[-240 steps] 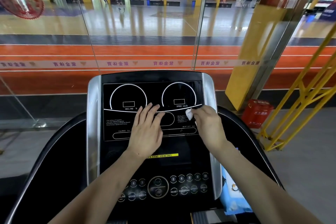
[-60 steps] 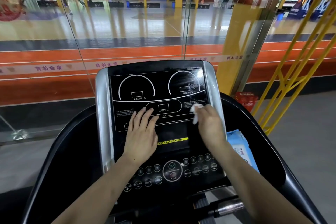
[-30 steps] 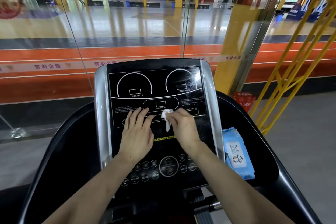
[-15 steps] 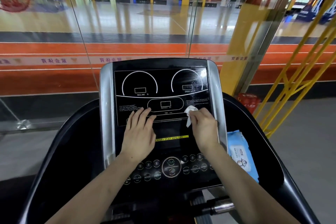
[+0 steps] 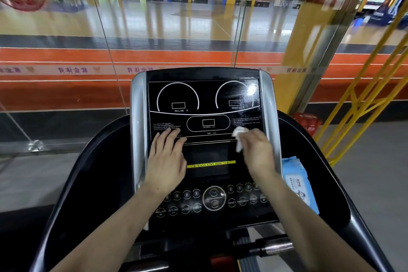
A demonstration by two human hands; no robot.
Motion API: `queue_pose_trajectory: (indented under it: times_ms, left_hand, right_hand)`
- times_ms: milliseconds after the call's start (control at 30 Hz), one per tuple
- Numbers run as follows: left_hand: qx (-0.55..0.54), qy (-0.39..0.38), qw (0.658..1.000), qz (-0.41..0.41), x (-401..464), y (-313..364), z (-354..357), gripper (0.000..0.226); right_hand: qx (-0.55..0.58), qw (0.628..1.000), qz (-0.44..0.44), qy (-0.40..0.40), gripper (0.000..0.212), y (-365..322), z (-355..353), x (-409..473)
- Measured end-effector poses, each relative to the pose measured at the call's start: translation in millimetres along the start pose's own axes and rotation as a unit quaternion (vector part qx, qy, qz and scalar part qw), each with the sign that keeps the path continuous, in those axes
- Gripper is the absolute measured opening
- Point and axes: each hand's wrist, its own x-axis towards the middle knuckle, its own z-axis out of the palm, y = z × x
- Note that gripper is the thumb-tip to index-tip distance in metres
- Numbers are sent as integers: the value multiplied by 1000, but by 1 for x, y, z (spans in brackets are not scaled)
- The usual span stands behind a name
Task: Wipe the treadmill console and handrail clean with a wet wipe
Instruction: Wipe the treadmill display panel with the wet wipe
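Observation:
The black treadmill console [image 5: 205, 104] with silver side trims fills the middle of the view. My left hand [image 5: 166, 159] lies flat on its left half, fingers spread, holding nothing. My right hand [image 5: 257, 152] presses a crumpled white wet wipe [image 5: 239, 136] against the lower right of the display panel, next to the right silver trim. Wet streaks shine on the upper right dial. The black curved handrail [image 5: 326, 172] wraps around both sides of the console.
A blue pack of wet wipes [image 5: 297, 183] lies in the right side tray beside the console. A glass wall [image 5: 154, 28] stands just ahead. A yellow metal frame [image 5: 362, 99] and a red box [image 5: 308, 122] stand to the right.
My right hand has swept the wipe from the console's centre out to its right edge over the last second. My left hand has stayed flat in place.

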Motion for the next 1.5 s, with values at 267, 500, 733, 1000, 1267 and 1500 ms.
queue_pose_trajectory:
  times_ms: [267,500,733,1000,1267,1500]
  left_hand:
    - [-3,5,1000,-7,-7,-6,-4,50]
    - [-8,3,1000,-1,-5,-7,-6,52]
    - [-14,1,1000,11,7,5,-5,51]
    - [-12,3,999,34,21,10,4,52]
    - [-8,-4,999,32,36,8,3,51]
    - [-13,7,999,48,43,15,9,50]
  right_hand:
    - [13,1000,-2,-17,11,-52,29,-9]
    - [-10,992,-96,-83,11,-60,34,-3]
    - [-51,995,59,59,22,17,-11,30]
    - [15,996,-83,-43,25,-37,23,36]
    - [-26,997,62,34,24,0,-9,81]
    - [-96,987,-120,-43,33,7,15,67]
